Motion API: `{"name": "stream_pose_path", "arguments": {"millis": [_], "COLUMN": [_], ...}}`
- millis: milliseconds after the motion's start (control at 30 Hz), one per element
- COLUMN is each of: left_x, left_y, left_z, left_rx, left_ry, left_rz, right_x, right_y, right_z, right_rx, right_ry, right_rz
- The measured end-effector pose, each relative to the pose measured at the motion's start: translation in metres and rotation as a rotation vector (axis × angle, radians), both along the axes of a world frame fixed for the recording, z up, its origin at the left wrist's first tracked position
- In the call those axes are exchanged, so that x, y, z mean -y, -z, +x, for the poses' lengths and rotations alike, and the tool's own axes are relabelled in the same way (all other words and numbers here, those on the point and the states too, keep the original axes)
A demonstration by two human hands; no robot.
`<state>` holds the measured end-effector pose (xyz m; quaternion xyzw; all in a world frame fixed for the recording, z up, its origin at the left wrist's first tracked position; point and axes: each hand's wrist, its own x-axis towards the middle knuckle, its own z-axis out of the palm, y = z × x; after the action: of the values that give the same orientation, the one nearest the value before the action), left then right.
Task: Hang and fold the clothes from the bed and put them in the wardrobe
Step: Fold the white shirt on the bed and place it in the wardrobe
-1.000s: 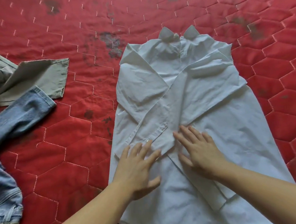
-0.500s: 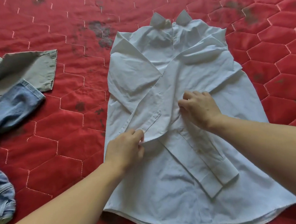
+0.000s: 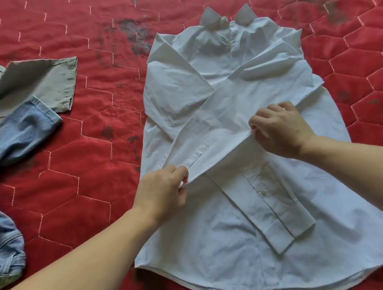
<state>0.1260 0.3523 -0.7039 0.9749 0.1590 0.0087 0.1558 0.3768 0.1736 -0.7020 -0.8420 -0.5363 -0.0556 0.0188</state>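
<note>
White shirt (image 3: 248,242) lies flat and face down on the red quilted bed (image 3: 87,173), hem nearest me, collar farthest. My left hand (image 3: 164,194) has its fingers (image 3: 178,171) curled tight, pinching the cuff end of the upper sleeve (image 3: 225,129) that crosses the shirt's back. My right hand (image 3: 279,131) pinches the same sleeve's lower edge further along, fingers curled and knuckles up. Both forearms reach in from the near edge, the left from low left, the right from the right side. A second ago both hands pressed flat and open on the cloth; now they grip, and that sleeve edge is lifted slightly. The other sleeve (image 3: 277,209) lies flat, slanting toward the hem. Far left lie blue jeans (image 3: 17,137) and, beyond them, an olive garment (image 3: 43,84).
</note>
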Motion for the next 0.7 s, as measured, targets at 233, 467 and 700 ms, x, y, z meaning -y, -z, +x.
{"name": "stream_pose_path", "arguments": {"millis": [233, 467, 700], "left_x": [0.009, 0.042, 0.059], "left_y": [0.009, 0.009, 0.002], "left_z": [-0.002, -0.042, -0.107], "left_rx": [-0.357, -0.301, -0.429], "left_ry": [0.032, 0.431, 0.517], "left_rz": [-0.002, -0.012, 0.007], "right_x": [0.009, 0.085, 0.186], "right_y": [0.004, 0.007, 0.015], "right_z": [-0.023, -0.123, -0.198], "right_rx": [-0.133, -0.23, -0.3], "right_ry": [0.137, -0.029, 0.028], "right_rz": [-0.376, -0.194, -0.368]}}
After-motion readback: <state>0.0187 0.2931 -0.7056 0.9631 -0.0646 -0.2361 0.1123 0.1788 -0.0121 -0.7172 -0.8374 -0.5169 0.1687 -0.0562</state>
